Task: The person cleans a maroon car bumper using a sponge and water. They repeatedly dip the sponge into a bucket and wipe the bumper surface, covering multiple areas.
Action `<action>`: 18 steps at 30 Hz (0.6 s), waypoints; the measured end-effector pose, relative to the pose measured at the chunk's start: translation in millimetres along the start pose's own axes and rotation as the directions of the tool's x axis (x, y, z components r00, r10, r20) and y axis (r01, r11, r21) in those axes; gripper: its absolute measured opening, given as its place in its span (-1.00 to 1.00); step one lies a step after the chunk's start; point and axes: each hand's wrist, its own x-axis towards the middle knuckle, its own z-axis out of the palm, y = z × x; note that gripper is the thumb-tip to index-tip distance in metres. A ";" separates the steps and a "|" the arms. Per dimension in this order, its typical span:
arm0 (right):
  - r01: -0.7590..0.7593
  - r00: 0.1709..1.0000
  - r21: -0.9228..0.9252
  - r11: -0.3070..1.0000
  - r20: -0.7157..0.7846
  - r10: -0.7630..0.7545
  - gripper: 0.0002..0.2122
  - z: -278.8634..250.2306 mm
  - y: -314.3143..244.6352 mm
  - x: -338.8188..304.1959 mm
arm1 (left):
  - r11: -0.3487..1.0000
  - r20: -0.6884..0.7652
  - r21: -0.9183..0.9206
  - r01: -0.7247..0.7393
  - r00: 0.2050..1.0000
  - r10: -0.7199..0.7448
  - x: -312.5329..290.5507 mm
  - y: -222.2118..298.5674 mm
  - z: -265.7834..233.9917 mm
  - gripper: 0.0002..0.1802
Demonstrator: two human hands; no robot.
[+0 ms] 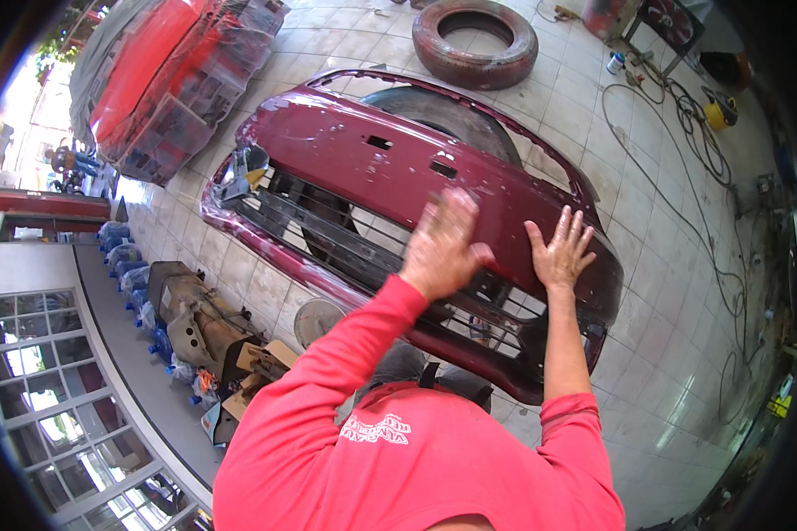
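A dark red car bumper [336,137] lies across the floor in front of me, with pale scuffed patches and two small rectangular holes. Its black lower grille [288,212] faces me. My left hand [444,241] is over the middle of the bumper, fingers stretched out and a little blurred; whether it touches the surface I cannot tell. My right hand [560,255] rests flat on the right part of the bumper with its fingers spread. Neither hand shows anything held. Behind the bumper's upper edge, a tyre [460,119] is partly hidden.
Another tyre [525,66] lies beyond the bumper. A red car part under clear plastic [173,80] stands at far left. Hoses [695,133] trail along the right beside a yellow container [720,111]. Blue bottles [135,281] and cardboard [255,367] line the left.
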 end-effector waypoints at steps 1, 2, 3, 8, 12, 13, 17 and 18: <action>0.021 1.000 0.024 0.999 -0.009 -0.021 0.02 -1.8 -1.7 -0.1 | 0.997 -0.029 -0.023 -0.072 0.997 0.071 -10.1 -18.5 -0.3 0.00; 0.035 0.999 0.037 0.999 -0.017 -0.035 0.01 -2.9 2.5 -2.9 | 0.987 -0.057 -0.056 -0.149 0.988 0.146 -22.3 -40.6 6.4 -0.01; 0.023 1.000 0.022 0.999 -0.019 -0.022 0.00 -3.4 4.2 -3.5 | 0.987 -0.067 -0.020 -0.162 0.985 0.160 -22.8 -81.8 2.3 -0.03; 0.105 0.994 0.032 0.994 -0.031 -0.104 -0.02 -0.3 -26.2 -1.8 | 0.804 -0.146 0.509 0.308 0.951 -0.272 -30.0 -440.2 -52.7 -0.15; 0.033 0.999 -0.002 0.999 -0.040 -0.033 -0.05 1.8 -5.7 0.9 | 0.902 -0.249 0.189 0.388 0.907 -0.339 31.0 -250.9 -20.9 0.07; 0.021 0.999 -0.003 1.000 -0.037 -0.021 -0.06 2.7 -0.9 -1.5 | 0.947 -0.210 0.188 0.262 0.952 -0.222 28.9 -185.5 -15.6 0.11; 0.035 0.998 0.006 0.999 -0.044 -0.035 -0.06 1.0 7.1 -5.3 | 0.986 -0.120 0.164 0.038 0.993 -0.018 17.0 -184.0 -20.5 0.12; 0.036 0.998 0.014 0.999 -0.058 -0.035 -0.06 -0.2 4.1 -5.4 | 0.980 -0.137 0.125 0.153 0.981 -0.136 24.1 -242.7 -27.4 0.09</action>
